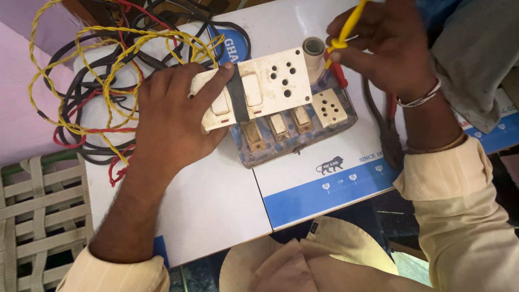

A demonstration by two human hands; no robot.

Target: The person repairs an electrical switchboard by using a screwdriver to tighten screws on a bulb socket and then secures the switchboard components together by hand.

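Note:
My left hand (174,113) presses down on the left end of a cream switch-and-socket plate (270,81), thumb on its top edge beside a black strip. The plate lies tilted over an old blue-grey switchboard (294,127) with three rocker switches and a small socket. My right hand (386,46) is closed on a yellow-handled tool (348,24) whose tip points down next to a pale round holder (313,51) at the board's upper right corner. Red probe-like parts (338,73) sit just under that hand.
A tangle of yellow twisted, black and red wires (102,70) lies at the upper left. The board rests on a white-and-blue panel (303,184). Dark pliers (389,140) lie at the right. A woven strap seat (38,216) is at the lower left.

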